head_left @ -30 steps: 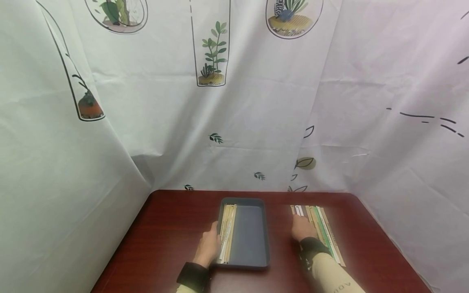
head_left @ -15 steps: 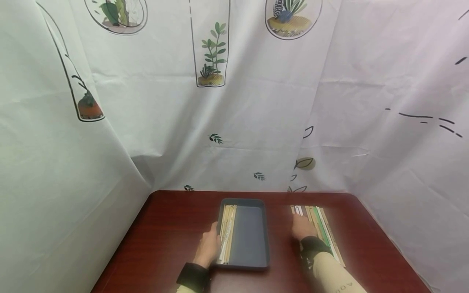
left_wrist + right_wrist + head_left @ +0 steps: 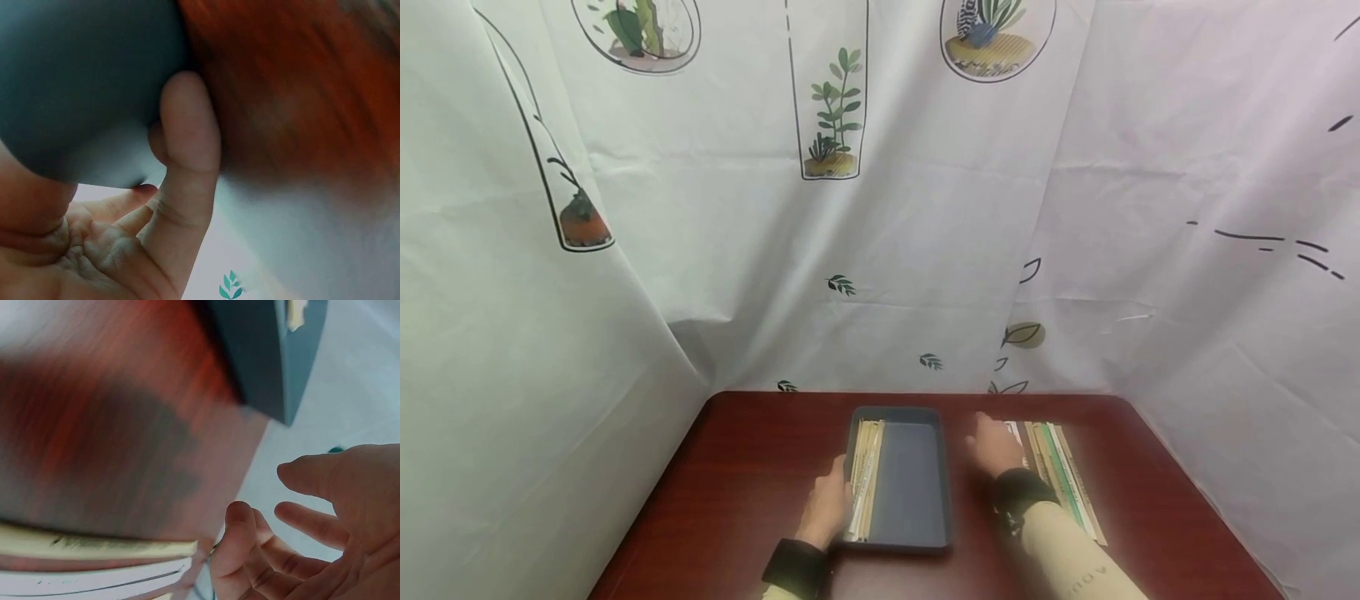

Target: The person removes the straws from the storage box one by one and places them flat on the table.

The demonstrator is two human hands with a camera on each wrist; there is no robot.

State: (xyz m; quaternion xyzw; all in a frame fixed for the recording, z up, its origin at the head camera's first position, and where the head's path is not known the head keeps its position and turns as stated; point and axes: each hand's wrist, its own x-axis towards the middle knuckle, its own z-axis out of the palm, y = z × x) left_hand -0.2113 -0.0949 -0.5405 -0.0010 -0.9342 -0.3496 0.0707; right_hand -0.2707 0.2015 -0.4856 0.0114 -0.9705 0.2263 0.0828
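Observation:
A grey rectangular tray (image 3: 916, 483) lies on the table, with several long thin tan and white strips (image 3: 865, 479) along its left side. My left hand (image 3: 825, 502) grips the tray's left edge; in the left wrist view its fingers and thumb lie around the tray wall (image 3: 87, 87). Right of the tray, my right hand (image 3: 995, 447) hovers beside a row of tan, white and green strips (image 3: 1063, 475). In the right wrist view, its loosely bent fingers hold nothing visible, near the ends of a tan strip (image 3: 94, 544) and a white strip (image 3: 94, 582) bearing dark marks.
The dark red wooden table (image 3: 730, 475) has rounded back corners. A white curtain (image 3: 880, 233) with plant drawings hangs behind it and along both sides. Another wall of the tray (image 3: 253, 356) stands just left of my right hand.
My right hand has moved left and slightly away from me, off the left end of the strip row toward the tray. My left hand and the tray have stayed in place.

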